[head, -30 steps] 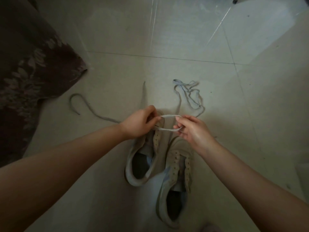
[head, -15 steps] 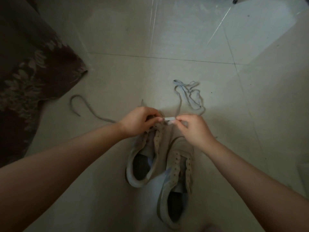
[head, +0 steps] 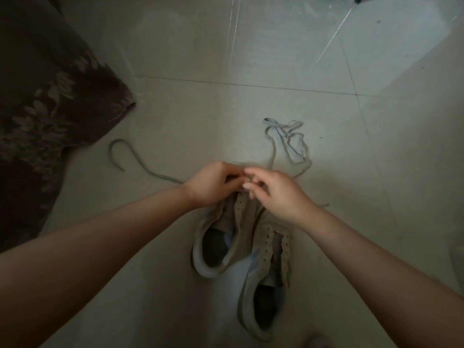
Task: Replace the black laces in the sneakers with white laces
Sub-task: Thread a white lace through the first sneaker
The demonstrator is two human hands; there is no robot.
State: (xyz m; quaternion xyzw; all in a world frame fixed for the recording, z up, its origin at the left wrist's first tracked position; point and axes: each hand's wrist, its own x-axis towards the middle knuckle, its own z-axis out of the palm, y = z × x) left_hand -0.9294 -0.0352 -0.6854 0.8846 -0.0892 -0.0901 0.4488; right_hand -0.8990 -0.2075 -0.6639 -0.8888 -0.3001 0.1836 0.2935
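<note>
Hands meeting over left sneaker (head: pixel 221 237) toe, left hand (head: pixel 213 183) and right hand (head: pixel 273 192) fingers curled, grip unclear, no legible branding

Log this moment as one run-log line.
left hand: fingers curled at toe eyelets of left beige suede sneaker | right hand: same spot | pale lace: trailing on tiled floor | right beige sneaker: unlaced

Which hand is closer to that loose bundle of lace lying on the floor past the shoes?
Right. The right hand sits just below and left of the lace bundle; the left hand is farther left, beyond the right hand.
</note>
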